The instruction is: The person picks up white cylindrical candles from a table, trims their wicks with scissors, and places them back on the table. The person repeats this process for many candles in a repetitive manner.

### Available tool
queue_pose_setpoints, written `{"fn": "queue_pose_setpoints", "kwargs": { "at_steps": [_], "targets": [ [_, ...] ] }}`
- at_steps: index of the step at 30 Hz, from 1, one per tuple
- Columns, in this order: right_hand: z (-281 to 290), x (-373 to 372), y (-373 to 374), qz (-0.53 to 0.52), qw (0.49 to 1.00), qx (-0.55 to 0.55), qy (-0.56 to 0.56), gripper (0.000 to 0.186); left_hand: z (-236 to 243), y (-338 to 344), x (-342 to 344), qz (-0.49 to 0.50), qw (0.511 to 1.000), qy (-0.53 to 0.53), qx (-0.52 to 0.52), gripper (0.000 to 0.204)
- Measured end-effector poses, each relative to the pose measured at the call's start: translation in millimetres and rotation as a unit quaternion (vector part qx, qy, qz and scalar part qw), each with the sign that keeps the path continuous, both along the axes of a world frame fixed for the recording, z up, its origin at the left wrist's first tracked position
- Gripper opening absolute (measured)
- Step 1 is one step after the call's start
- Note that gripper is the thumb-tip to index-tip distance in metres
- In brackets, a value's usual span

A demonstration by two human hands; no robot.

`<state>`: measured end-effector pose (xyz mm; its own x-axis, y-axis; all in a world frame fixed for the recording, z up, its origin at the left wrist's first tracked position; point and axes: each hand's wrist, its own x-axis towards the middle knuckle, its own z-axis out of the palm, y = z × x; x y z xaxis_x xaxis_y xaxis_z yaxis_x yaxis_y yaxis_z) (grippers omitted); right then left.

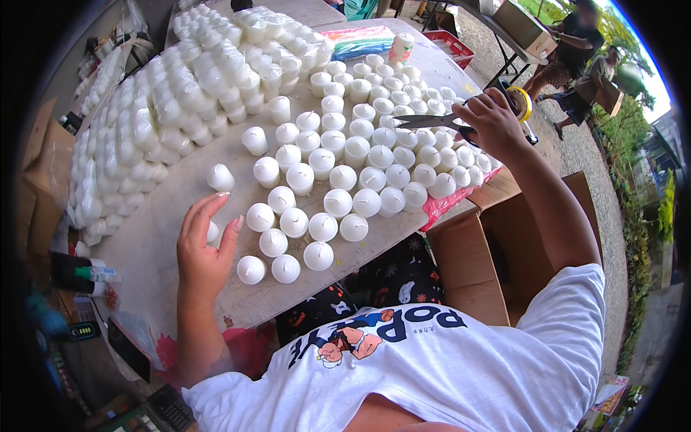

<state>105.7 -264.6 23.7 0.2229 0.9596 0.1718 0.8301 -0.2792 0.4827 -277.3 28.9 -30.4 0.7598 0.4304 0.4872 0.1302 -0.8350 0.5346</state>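
Many white votive candles with short wicks stand upright in loose rows across the table. My left hand is at the table's left side, thumb and fingers apart. Its fingertips reach a single candle, though I cannot tell whether they touch. Another candle shows partly in the gap between thumb and fingers; the hand hides the rest. My right hand grips a pair of scissors above the candles at the right, blades slightly parted and pointing left. A yellow roll of tape shows just beyond that hand.
Plastic-wrapped packs of white candles are heaped at the back left of the table. Flat coloured plastic bags lie at the far edge. An open cardboard box stands at the right. Two people carry boxes farther off.
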Motion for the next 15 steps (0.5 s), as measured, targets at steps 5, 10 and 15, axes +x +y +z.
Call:
{"fn": "queue_pose_setpoints", "kwargs": {
  "at_steps": [5, 10, 15],
  "targets": [
    [-4.1, -3.7, 10.8, 0.002, 1.000, -0.002, -0.013, 0.049, 0.3, 0.1, 0.5, -0.003, 1.000, -0.002, 0.007, 0.032],
    [-3.3, -2.7, 16.7, -0.001, 1.000, -0.016, -0.001, 0.045, 0.5, 0.1, 0.4, -0.003, 1.000, 0.000, 0.013, 0.031],
    [-2.4, -3.9, 18.8, 0.021, 0.999, -0.017, -0.044, 0.039, 0.7, -0.2, 0.5, -0.001, 1.000, 0.002, 0.010, 0.031]
  ]
}}
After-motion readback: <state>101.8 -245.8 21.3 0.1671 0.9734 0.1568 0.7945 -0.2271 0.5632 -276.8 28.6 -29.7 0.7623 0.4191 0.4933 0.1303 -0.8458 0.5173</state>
